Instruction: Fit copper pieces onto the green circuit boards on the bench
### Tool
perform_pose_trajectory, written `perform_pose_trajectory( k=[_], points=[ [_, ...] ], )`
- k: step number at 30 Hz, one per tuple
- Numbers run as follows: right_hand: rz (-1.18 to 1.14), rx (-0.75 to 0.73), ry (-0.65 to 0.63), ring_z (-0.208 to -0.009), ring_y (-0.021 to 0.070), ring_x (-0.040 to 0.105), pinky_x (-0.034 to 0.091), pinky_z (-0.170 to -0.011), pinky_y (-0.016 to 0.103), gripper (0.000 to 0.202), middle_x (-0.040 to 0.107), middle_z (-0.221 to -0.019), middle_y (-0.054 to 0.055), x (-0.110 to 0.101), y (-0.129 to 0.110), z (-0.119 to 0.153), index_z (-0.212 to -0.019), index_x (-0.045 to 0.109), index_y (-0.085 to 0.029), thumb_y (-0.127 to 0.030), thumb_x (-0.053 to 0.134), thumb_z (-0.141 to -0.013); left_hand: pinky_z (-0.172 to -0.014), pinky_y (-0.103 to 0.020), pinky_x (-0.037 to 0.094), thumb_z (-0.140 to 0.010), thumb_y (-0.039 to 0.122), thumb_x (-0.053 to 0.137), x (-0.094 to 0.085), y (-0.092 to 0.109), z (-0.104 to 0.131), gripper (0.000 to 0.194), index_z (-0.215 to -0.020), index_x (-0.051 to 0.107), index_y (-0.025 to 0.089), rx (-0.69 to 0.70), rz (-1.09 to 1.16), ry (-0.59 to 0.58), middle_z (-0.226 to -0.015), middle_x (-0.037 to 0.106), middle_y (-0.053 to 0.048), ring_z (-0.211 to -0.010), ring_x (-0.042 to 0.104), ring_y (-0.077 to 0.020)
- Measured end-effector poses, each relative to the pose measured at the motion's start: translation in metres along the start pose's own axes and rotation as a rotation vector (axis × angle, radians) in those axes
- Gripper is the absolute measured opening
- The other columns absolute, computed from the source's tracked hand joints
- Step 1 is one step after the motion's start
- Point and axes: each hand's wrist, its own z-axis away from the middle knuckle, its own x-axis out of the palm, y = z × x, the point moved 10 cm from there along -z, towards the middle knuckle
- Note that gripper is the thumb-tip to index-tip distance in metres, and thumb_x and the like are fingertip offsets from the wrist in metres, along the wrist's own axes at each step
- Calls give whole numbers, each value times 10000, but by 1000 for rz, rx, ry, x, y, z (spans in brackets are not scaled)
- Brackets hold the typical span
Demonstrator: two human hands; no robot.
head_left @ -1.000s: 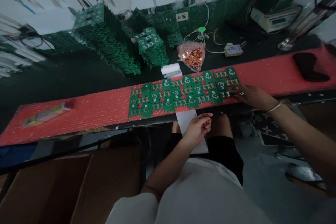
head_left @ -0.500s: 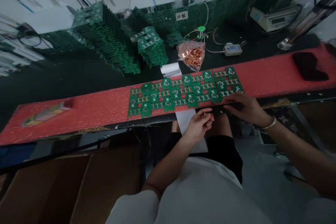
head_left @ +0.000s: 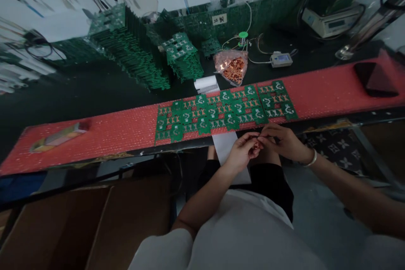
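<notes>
My left hand (head_left: 242, 152) is closed around small copper-coloured pieces (head_left: 257, 145), just in front of the table's edge. Touching its fingertips, my right hand (head_left: 281, 141) is pinched; whatever is between those fingers is too small to make out. Behind both hands, a row of green circuit boards (head_left: 221, 112) lies flat on a red bubble-wrap sheet (head_left: 126, 124). Some copper-coloured parts show on the boards. A clear bag of copper pieces (head_left: 234, 67) rests behind the row.
Tall stacks of green boards (head_left: 126, 46) and a shorter stack (head_left: 183, 57) stand at the back. A white roll (head_left: 205, 82), a small meter (head_left: 281, 60), a dark pouch (head_left: 375, 79) and a scale (head_left: 332, 23) are also on the table.
My right hand has moved left and down from the right end of the board row to meet my left hand. My left hand stays nearly in place, still closed on the copper pieces.
</notes>
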Motion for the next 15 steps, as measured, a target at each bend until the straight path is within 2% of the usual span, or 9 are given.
perform_pose_trajectory(
  k=[4, 7, 10, 15],
  points=[
    [-6, 61, -16, -783, 164, 626, 539, -724, 300, 219, 639, -821, 50, -1, 2, 1, -794, 643, -212, -320, 543, -956, -511, -205, 222, -685, 337, 796, 3, 0, -1, 415, -975, 583, 131, -2, 19, -16, -678, 580, -15, -523, 395, -51],
    [1, 86, -17, -823, 170, 638, 542, -740, 304, 165, 654, -876, 55, -3, 4, 3, -890, 671, -216, -319, 557, -950, -506, -201, 208, -691, 309, 791, 1, 2, -2, 427, -1012, 568, 138, 24, 32, -25, -674, 570, -4, -518, 381, -50],
    [24, 55, -12, -876, 176, 652, 560, -760, 308, 160, 658, -966, 68, -4, -1, 5, -1017, 691, -229, -307, 574, -940, -501, -194, 209, -700, 336, 785, -1, 4, -2, 451, -1037, 549, 150, 45, 9, -15, -671, 572, 3, -513, 389, -52],
    [126, -38, 11, -924, 196, 648, 580, -787, 334, 209, 652, -984, 78, -4, -12, 10, -1096, 693, -244, -320, 641, -907, -480, -180, 231, -694, 402, 791, -5, 5, -3, 478, -1031, 552, 162, 78, -53, 32, -668, 539, 33, -500, 403, -46]
  ],
)
